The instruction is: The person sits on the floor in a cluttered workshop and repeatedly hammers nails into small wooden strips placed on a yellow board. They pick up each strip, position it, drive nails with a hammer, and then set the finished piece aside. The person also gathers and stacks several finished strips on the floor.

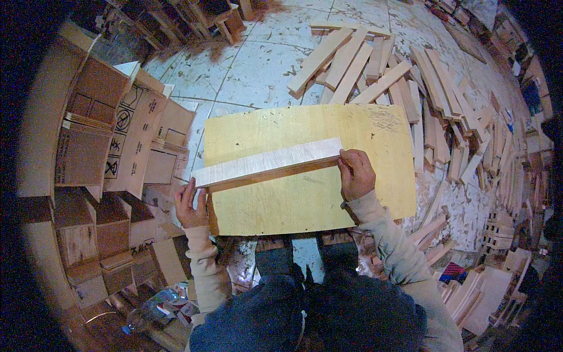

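Note:
A long, straight wooden board [270,161] with a pale upper face lies slantwise above a yellow work board [281,208], its right end farther from me. My left hand [190,205] grips the board's left end, thumb and fingers closed about the corner. At the other end my right hand [356,175] pinches the near corner between thumb and fingers. A darker long side of the board faces me. Whether the board rests on the yellow surface or is held just over it I cannot tell.
A loose heap of cut wooden planks [404,100] spreads over the floor at the far right. Cardboard boxes [135,135] line the left side. A plastic bottle [138,320] and small litter lie at lower left. Wooden frames [193,23] stand at the back.

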### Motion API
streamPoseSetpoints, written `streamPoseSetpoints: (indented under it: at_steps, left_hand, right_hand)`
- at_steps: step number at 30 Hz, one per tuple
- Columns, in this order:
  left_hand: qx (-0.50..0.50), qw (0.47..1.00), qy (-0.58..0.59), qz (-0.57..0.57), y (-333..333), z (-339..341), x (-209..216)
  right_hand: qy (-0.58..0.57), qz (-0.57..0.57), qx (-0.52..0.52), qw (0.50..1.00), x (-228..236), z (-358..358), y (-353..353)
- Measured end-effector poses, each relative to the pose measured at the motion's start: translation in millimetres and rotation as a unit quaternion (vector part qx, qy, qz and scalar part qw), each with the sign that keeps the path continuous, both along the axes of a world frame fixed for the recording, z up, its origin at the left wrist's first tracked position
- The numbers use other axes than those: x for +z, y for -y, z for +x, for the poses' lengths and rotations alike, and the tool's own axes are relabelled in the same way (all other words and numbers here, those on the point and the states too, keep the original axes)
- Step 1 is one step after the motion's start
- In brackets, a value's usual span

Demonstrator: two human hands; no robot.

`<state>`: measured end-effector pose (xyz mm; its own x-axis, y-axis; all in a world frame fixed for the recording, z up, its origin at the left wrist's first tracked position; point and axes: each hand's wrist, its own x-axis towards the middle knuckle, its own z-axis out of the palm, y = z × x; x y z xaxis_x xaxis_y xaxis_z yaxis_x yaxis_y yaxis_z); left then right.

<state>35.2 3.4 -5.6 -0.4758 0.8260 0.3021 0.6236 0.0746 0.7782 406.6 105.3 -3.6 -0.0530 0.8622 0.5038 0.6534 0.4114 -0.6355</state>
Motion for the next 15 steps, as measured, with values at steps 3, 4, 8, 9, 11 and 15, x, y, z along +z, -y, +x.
streamPoseSetpoints:
  at_steps: [3,4,8,9,11,15]
  left_hand:
    - [0.049,0.999,0.017,-0.004,4.6,5.9,-3.1]
    - [0.059,0.996,0.061,0.01,4.1,5.4,-3.3]
    - [0.079,0.992,0.101,-0.006,1.7,-4.2,-4.2]
    - [0.077,0.992,0.096,-0.003,2.1,-6.2,-5.6]
    - [0.088,0.994,0.071,-0.015,4.0,-8.6,-9.9]
    - [0.086,0.986,0.141,0.019,7.1,-11.5,-18.9]
  right_hand:
    - [0.015,0.008,-0.001,1.0,-0.9,0.0,-0.3]
    - [0.018,0.01,-0.004,1.0,-1.2,0.0,-0.6]
    - [0.008,0.006,0.004,1.0,-1.5,-0.6,-1.3]
    - [0.008,0.005,0.004,1.0,-1.4,-0.9,-1.2]
    - [0.008,0.008,0.007,1.0,-1.4,-1.1,-0.8]
    - [0.013,0.023,0.018,0.999,-3.3,0.1,-1.3]
